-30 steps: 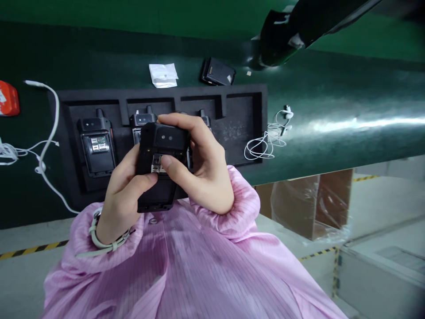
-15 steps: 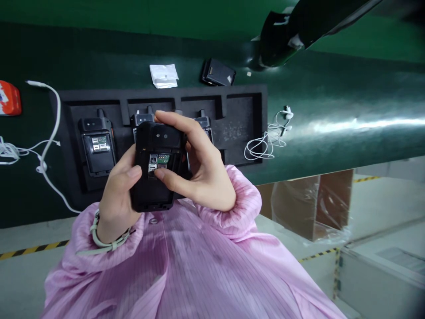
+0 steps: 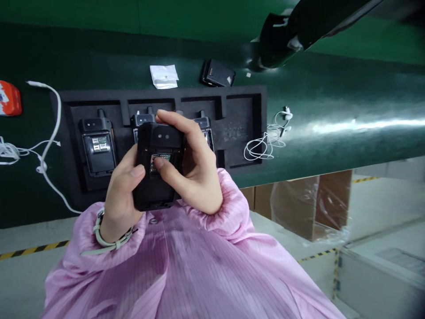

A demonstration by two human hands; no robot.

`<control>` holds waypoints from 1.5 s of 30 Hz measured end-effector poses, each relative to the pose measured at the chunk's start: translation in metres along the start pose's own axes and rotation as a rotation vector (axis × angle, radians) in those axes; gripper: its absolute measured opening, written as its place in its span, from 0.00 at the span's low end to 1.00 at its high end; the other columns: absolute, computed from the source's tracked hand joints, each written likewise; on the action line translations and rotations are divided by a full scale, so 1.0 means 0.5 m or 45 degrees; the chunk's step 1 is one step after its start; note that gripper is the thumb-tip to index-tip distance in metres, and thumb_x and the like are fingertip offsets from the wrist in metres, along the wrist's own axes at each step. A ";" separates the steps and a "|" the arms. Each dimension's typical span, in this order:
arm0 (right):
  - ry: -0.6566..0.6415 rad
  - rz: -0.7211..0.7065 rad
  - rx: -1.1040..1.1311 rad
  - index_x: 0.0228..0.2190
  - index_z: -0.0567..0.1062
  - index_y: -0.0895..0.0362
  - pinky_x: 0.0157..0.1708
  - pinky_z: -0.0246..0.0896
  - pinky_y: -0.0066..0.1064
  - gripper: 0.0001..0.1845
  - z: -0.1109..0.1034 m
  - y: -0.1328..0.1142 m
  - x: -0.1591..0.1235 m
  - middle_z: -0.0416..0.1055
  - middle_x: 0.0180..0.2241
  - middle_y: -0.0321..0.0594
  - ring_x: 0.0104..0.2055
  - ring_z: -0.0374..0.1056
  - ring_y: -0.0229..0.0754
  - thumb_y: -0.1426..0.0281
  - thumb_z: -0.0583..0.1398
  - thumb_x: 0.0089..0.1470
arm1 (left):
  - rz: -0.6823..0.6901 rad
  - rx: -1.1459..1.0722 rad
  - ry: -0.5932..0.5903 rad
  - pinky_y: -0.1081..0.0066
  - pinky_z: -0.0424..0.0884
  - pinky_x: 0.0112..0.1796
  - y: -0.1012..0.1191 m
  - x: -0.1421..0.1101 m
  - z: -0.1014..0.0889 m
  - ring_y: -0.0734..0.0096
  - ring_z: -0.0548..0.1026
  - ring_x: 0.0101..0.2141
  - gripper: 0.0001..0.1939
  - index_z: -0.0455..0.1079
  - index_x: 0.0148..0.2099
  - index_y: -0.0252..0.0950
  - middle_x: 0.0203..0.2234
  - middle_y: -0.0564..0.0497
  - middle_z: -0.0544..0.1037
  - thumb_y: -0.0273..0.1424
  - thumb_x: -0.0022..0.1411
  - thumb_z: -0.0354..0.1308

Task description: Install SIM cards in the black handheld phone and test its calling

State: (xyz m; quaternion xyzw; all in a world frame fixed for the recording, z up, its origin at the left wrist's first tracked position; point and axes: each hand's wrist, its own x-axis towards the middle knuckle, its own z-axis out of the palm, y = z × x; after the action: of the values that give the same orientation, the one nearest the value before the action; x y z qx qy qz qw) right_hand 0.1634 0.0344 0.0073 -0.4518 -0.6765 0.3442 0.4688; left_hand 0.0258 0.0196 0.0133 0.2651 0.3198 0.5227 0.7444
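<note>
From the head camera, we look down at our own two hands holding a black rugged handset (image 3: pixel 155 195) just above a black foam tray (image 3: pixel 237 133) on the green desk (image 3: pixel 335 88). Our left hand (image 3: pixel 120 190) grips the handset's left side, with the thumb resting on its back beside the open compartment. Our right hand (image 3: pixel 190 170) curls its fingers over the top edge and presses its thumb onto the exposed card slots and green circuit board (image 3: pixel 161 160), so the two hands pinch the handset between them.

In the tray, a matching handset (image 3: pixel 97 150) sits in the left recess, and two more (image 3: pixel 203 122) stand partly hidden behind our hands. Beyond the tray lie a black battery pack (image 3: pixel 217 73) and a white paper packet (image 3: pixel 164 76). White earphones (image 3: pixel 265 144) lie to the right, and a white cable (image 3: pixel 55 128) curves along the left, near an orange-red object (image 3: pixel 9 98). We wear a pink striped smock (image 3: pixel 186 274) with a wrist strap (image 3: pixel 111 235) on our left wrist.
</note>
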 end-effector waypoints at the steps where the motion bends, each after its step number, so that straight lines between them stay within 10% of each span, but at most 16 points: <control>1: 0.023 -0.016 0.027 0.60 0.66 0.49 0.69 0.63 0.48 0.28 0.002 0.000 -0.001 0.71 0.60 0.40 0.64 0.67 0.47 0.71 0.57 0.59 | 0.009 0.005 0.005 0.53 0.75 0.54 -0.001 0.000 0.000 0.49 0.79 0.52 0.18 0.79 0.52 0.38 0.41 0.46 0.82 0.37 0.63 0.58; 9: -0.060 0.196 -0.081 0.63 0.63 0.42 0.69 0.64 0.51 0.34 0.001 -0.016 -0.005 0.67 0.64 0.39 0.68 0.64 0.54 0.71 0.59 0.56 | 0.021 -0.008 0.047 0.51 0.78 0.51 -0.008 -0.006 -0.001 0.47 0.80 0.50 0.17 0.79 0.50 0.38 0.42 0.45 0.82 0.37 0.64 0.55; 15: 0.321 -0.045 -0.102 0.52 0.68 0.41 0.68 0.63 0.56 0.21 0.012 -0.013 -0.019 0.56 0.69 0.36 0.74 0.53 0.57 0.66 0.60 0.57 | 0.254 0.097 0.245 0.54 0.79 0.51 -0.013 -0.007 0.010 0.49 0.76 0.56 0.14 0.80 0.42 0.41 0.40 0.47 0.82 0.34 0.66 0.51; 25: 0.018 0.071 -0.289 0.36 0.76 0.46 0.67 0.60 0.65 0.09 0.012 -0.029 -0.003 0.71 0.63 0.33 0.74 0.53 0.61 0.57 0.64 0.57 | 0.283 0.081 0.158 0.55 0.77 0.53 -0.008 -0.007 0.012 0.48 0.74 0.58 0.16 0.79 0.49 0.40 0.45 0.45 0.81 0.35 0.67 0.52; 36: 0.135 -0.060 -0.530 0.28 0.71 0.48 0.72 0.53 0.62 0.08 0.027 -0.049 0.010 0.75 0.59 0.28 0.73 0.56 0.57 0.63 0.63 0.59 | 0.303 0.099 0.204 0.60 0.75 0.49 -0.012 -0.008 0.007 0.55 0.76 0.46 0.10 0.72 0.33 0.42 0.25 0.51 0.67 0.37 0.65 0.54; 45: -0.009 0.041 -0.299 0.34 0.72 0.47 0.71 0.52 0.68 0.08 -0.005 -0.048 -0.005 0.67 0.65 0.35 0.76 0.48 0.62 0.61 0.66 0.53 | 0.318 0.070 0.240 0.56 0.75 0.52 -0.009 -0.002 0.013 0.50 0.76 0.54 0.14 0.79 0.43 0.40 0.37 0.47 0.80 0.36 0.66 0.52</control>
State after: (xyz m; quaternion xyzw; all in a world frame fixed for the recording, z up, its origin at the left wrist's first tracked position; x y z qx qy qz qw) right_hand 0.1592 0.0236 0.0285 -0.5131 -0.7064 0.2716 0.4050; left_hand 0.0329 0.0171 0.0144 0.2729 0.3671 0.6248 0.6328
